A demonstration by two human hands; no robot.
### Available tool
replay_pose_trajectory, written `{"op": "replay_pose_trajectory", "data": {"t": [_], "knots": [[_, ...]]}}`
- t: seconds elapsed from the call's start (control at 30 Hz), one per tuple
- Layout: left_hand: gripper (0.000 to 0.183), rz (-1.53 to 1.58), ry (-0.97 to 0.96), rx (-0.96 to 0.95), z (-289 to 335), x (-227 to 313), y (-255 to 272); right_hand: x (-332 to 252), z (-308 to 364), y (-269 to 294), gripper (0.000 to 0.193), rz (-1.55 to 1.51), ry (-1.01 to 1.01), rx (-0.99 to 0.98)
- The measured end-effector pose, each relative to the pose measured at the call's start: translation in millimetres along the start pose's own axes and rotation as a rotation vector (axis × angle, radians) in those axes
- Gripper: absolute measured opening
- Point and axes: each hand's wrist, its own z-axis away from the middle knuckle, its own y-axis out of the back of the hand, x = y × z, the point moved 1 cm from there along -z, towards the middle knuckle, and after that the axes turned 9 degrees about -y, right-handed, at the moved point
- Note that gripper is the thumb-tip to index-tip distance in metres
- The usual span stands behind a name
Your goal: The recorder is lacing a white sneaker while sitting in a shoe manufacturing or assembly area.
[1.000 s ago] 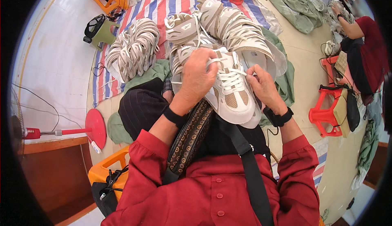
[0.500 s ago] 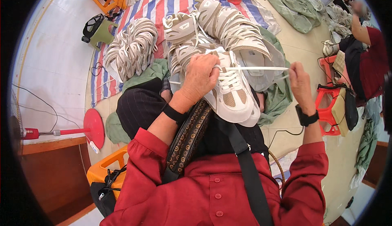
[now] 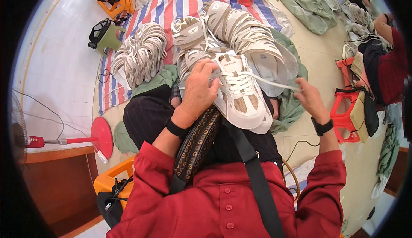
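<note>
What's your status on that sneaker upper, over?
Right hand pinching white shoelace. Left hand at sneaker upper. Toe toward body. Stacked uppers just beyond.

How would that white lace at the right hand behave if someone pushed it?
The white lace would probably buckle: its stretch between the shoe and the right hand curves softly. It's likely very light, being so narrow.
</note>
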Motion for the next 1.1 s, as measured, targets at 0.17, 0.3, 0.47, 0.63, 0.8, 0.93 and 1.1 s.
{"op": "replay_pose_trajectory", "data": {"t": [0.17, 0.3, 0.47, 0.63, 0.8, 0.93, 1.1], "knots": [[0.021, 0.011, 0.114, -0.084, 5.3, -6.6, -0.9, -5.6, -1.3, -40.3, 0.032, 0.089, 0.023, -0.035], [0.014, 0.086, 0.143, -0.040, 5.2, -16.3, -4.7, -44.2, -12.3, -51.1, 0.030, -0.050, 0.044, 0.034], [0.010, 0.012, 0.094, -0.059, 3.1, -15.6, -4.0, -84.5, -27.2, -64.2, 0.022, -0.255, 0.068, 0.005], [0.011, 0.109, 0.097, 0.006, -1.4, -6.2, -5.5, -91.6, -38.7, -74.1, 0.016, -0.377, 0.039, -0.036], [0.011, 0.146, 0.079, -0.023, -4.1, -9.6, -9.1, -86.8, -41.8, -76.3, 0.009, -0.438, 0.028, -0.079], [0.010, 0.083, 0.049, -0.019, -3.0, -10.7, -6.8, -88.7, -47.8, -68.8, 0.006, -0.575, -0.062, -0.186], [0.009, 0.155, 0.125, -0.038, -5.3, -4.3, -5.1, -83.7, -57.7, -51.9, 0.007, -0.978, -0.168, -0.360]]}}
